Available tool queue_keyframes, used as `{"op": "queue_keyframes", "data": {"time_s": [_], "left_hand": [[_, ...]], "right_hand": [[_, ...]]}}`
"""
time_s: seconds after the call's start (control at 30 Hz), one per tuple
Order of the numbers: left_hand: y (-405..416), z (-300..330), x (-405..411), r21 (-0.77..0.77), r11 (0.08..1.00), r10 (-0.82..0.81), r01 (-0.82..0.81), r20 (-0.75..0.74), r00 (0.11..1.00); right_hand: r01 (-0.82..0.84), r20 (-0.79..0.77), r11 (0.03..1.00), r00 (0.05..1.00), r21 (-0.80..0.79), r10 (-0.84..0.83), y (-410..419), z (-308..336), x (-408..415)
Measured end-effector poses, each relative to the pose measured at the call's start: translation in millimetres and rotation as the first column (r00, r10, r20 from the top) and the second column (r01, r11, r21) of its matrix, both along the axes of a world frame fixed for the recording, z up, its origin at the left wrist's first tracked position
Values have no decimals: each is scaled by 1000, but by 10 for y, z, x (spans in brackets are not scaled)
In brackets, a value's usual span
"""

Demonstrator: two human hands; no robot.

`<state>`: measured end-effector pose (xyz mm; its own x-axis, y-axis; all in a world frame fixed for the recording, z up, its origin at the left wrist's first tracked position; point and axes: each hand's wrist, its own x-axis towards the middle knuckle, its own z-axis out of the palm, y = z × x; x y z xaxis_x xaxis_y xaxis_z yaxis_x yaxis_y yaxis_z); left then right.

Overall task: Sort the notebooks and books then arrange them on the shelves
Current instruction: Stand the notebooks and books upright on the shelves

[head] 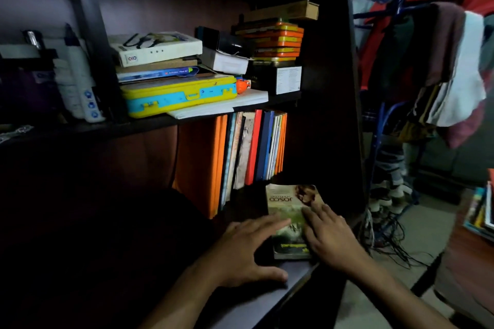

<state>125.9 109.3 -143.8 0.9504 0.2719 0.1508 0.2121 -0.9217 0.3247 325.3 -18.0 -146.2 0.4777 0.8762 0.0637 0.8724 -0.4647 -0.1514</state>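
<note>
pressing flat: left hand point(247, 244), right hand point(330, 238) on magazine point(287, 211).

Lower shelf point(299, 272): left portion lost in shadow, contents indiscernible. Flat book point(290, 211): near end covered by both hands. Upright books' point(251, 149) spine titles illegible.

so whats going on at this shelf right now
A person is sorting books at a dark shelf unit. Both hands lie with straight fingers on a green-covered book lying flat on the lower shelf: the left hand at its left edge, the right hand on its cover. Behind it a row of upright books already stands. The shelf above holds a stack of books on a yellow and blue case.
</note>
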Motion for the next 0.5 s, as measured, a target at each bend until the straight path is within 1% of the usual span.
{"op": "queue_keyframes", "data": {"time_s": [0.03, 0.07, 0.13, 0.17, 0.23, 0.27, 0.33, 0.37, 0.4, 0.43, 0.5], "left_hand": [[-10, -20, 8, 33, 999, -4, 4, 2, 1000], [-5, -27, 5, 32, 999, 9, -10, 13, 1000], [11, -30, -26, -43, 998, 50, -49, 3, 999], [29, -22, -45, -61, 996, 58, -59, -11, 998], [65, 2, -56, -19, 998, 52, -52, 1, 999], [89, 11, -55, 1, 999, 47, -47, 44, 998], [155, 22, -54, -18, 999, 54, -51, 175, 983], [184, 18, -62, -71, 996, 65, -48, 251, 966], [203, 16, -67, -148, 989, 79, -30, 335, 939], [204, 25, -73, -228, 973, 108, -11, 415, 903], [183, 89, -94, -348, 937, 200, 4, 548, 813]], "right_hand": [[-17, -6, 1000, 1000, 4, 17, -23, -60, -84], [-21, -29, 1000, 999, 0, 21, -19, -76, -174], [6, -119, 1000, 993, -30, -9, -42, -48, -356], [6, -137, 999, 991, -35, -11, -60, -13, -419], [-28, -145, 998, 989, -48, 21, -121, 68, -461], [-61, -177, 997, 983, -46, 52, -174, 133, -474], [-125, -283, 992, 952, 2, 120, -274, 233, -435], [-165, -315, 986, 935, 29, 165, -317, 259, -397], [-214, -308, 975, 925, 60, 222, -362, 270, -351], [-263, -261, 960, 924, 99, 280, -403, 262, -291], [-364, -90, 900, 915, 239, 393, -438, 253, -198]]}}
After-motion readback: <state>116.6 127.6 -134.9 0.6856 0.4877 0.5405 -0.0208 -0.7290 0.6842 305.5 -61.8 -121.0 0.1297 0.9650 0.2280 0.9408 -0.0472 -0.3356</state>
